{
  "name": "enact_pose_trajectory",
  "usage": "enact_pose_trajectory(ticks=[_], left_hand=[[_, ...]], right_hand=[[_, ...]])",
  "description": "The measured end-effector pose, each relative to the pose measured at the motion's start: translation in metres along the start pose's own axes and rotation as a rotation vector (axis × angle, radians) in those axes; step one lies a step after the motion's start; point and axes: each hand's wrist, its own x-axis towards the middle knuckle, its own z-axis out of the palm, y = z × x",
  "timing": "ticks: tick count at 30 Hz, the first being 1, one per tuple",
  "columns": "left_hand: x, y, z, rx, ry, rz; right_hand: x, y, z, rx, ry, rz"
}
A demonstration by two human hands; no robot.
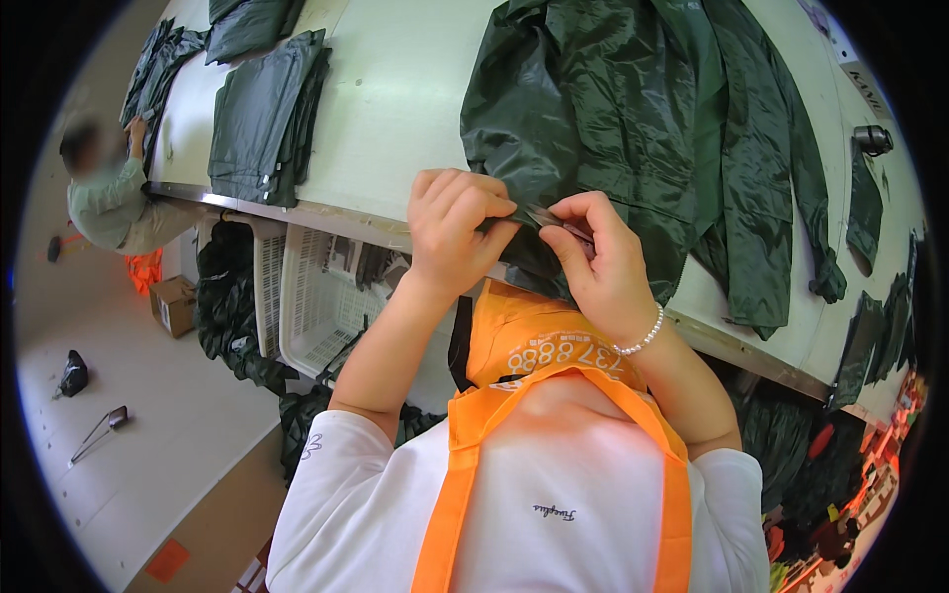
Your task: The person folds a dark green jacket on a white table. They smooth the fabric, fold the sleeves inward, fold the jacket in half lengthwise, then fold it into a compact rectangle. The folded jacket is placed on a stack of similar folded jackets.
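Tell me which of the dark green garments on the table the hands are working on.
The spread-out dark green shiny jacket at the table's near edge: both hands, left hand and right hand, pinch its hem. The folded dark green stacks lie untouched, farther left.

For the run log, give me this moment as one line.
left hand: pinching hem of glossy dark green jacket | right hand: holding small dark tool at same hem | jacket on white table | white plastic basket below

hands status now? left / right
Left hand: closed, pinching the dark green jacket edge.
Right hand: closed, grip on the same edge.
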Motion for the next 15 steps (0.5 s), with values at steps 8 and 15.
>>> enact_pose_trajectory(ticks=[8, 15], left_hand=[[-0.014, -0.014, -0.024, 0.305, -0.005, -0.151], [-0.044, -0.024, -0.057, 0.650, -0.335, -0.505]], right_hand=[[-0.017, 0.012, -0.034, -0.039, 0.050, 0.014], [-0.097, 0.106, -0.199, -0.845, 0.365, 0.354]])
